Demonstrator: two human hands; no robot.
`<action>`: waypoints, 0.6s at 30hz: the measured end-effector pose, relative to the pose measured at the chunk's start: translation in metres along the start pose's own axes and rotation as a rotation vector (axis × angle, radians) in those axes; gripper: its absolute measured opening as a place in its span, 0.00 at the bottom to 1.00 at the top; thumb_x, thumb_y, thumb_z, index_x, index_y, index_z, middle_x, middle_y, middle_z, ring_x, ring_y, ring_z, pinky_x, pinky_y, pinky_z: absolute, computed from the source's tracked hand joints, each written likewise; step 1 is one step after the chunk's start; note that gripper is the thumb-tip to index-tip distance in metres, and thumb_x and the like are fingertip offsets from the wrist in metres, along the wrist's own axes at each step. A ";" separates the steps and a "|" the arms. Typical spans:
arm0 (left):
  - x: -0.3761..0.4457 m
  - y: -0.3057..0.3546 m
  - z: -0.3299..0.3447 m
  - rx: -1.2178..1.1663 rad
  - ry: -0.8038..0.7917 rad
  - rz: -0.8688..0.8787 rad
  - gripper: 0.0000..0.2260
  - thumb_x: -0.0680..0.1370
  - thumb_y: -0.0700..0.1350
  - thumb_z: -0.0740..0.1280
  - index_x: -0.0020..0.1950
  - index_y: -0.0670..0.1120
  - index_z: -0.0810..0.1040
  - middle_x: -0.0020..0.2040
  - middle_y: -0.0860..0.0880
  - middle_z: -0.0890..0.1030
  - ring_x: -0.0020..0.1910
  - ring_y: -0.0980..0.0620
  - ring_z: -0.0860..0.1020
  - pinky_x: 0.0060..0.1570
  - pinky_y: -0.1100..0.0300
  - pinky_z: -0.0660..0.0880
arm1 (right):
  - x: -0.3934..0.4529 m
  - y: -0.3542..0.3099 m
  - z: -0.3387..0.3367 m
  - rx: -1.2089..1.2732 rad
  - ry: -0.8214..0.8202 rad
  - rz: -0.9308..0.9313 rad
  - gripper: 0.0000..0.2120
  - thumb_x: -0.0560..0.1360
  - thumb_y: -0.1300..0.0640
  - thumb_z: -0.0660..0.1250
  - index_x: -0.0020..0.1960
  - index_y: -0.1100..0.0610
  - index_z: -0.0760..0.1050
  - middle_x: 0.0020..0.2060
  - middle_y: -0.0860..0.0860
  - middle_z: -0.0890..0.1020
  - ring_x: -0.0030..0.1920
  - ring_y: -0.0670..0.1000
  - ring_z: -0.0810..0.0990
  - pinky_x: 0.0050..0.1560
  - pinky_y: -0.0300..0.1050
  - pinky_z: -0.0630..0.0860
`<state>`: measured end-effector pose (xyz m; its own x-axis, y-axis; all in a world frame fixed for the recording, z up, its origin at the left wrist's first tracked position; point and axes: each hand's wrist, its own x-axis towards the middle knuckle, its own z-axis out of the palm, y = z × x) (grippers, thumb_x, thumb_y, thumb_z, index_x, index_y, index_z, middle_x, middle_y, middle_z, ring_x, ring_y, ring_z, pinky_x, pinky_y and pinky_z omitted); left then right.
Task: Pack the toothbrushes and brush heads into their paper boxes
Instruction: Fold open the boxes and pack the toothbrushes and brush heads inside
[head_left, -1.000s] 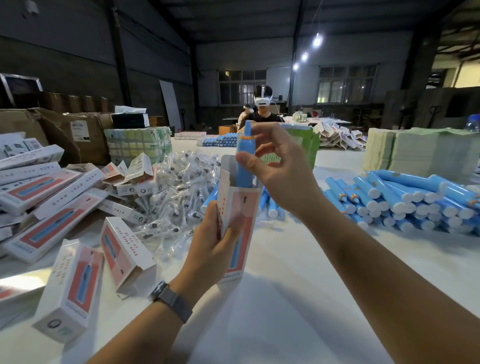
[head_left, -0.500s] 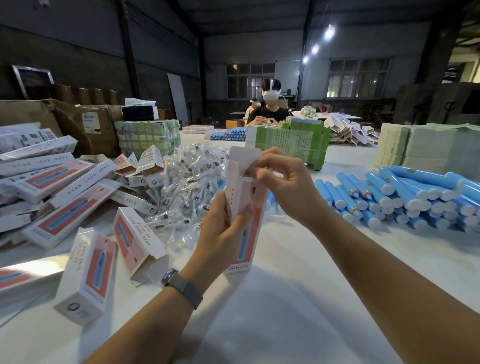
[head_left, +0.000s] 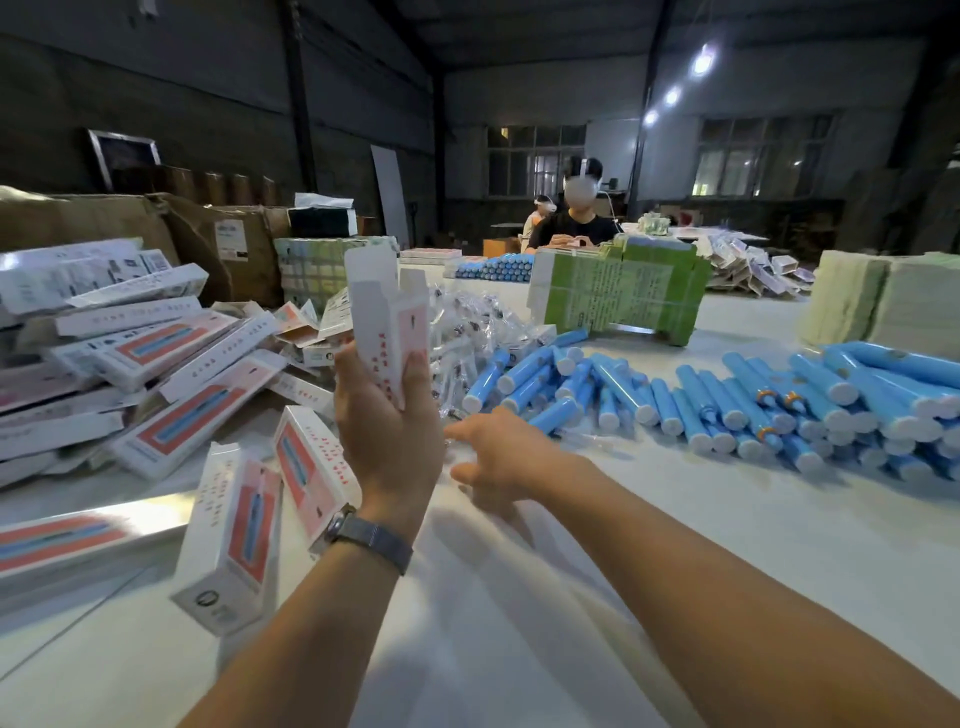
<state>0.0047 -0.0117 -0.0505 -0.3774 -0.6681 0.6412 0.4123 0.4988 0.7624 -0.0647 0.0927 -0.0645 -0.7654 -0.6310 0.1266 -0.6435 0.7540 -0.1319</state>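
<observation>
My left hand (head_left: 387, 431) grips a white and pink paper box (head_left: 389, 317) upright above the table, its top flaps standing open. My right hand (head_left: 498, 452) is low over the table, fingers stretched toward a heap of clear-bagged brush heads (head_left: 467, 332), and it holds nothing. A long pile of blue toothbrush handles (head_left: 727, 400) lies to the right of both hands. The toothbrush put in the box is hidden inside it.
Packed and loose paper boxes (head_left: 156, 364) lie heaped at the left, with two (head_left: 234, 530) near my left wrist. A green carton bundle (head_left: 623, 296) and a stack of pale sheets (head_left: 883, 306) stand behind the handles. Another person (head_left: 576, 218) sits across the table.
The blue toothbrush went down into the box. My right hand then left the box top and dropped toward the brush heads, while my left hand lifted the box higher.
</observation>
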 end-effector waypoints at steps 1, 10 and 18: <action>0.000 0.002 0.000 -0.004 -0.003 0.002 0.12 0.81 0.51 0.66 0.59 0.53 0.65 0.54 0.51 0.73 0.52 0.47 0.75 0.51 0.44 0.80 | 0.004 -0.005 0.002 -0.071 -0.003 -0.008 0.21 0.77 0.49 0.63 0.70 0.45 0.69 0.64 0.54 0.76 0.66 0.58 0.68 0.60 0.55 0.71; -0.004 0.004 0.002 -0.039 -0.043 -0.026 0.14 0.81 0.53 0.65 0.61 0.50 0.64 0.54 0.52 0.72 0.51 0.50 0.75 0.47 0.57 0.76 | 0.022 -0.021 0.008 -0.272 0.031 -0.048 0.19 0.78 0.51 0.62 0.68 0.51 0.71 0.60 0.52 0.72 0.62 0.58 0.69 0.55 0.55 0.71; -0.010 0.010 0.003 -0.115 -0.143 -0.074 0.13 0.80 0.54 0.65 0.59 0.53 0.64 0.53 0.50 0.75 0.53 0.47 0.77 0.49 0.53 0.78 | -0.020 0.024 -0.046 0.318 0.362 0.086 0.01 0.77 0.56 0.68 0.47 0.52 0.76 0.42 0.49 0.80 0.43 0.49 0.77 0.46 0.43 0.70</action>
<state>0.0102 0.0016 -0.0490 -0.5208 -0.6111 0.5960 0.4683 0.3792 0.7980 -0.0640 0.1316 -0.0245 -0.7989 -0.4221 0.4285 -0.5930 0.6721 -0.4434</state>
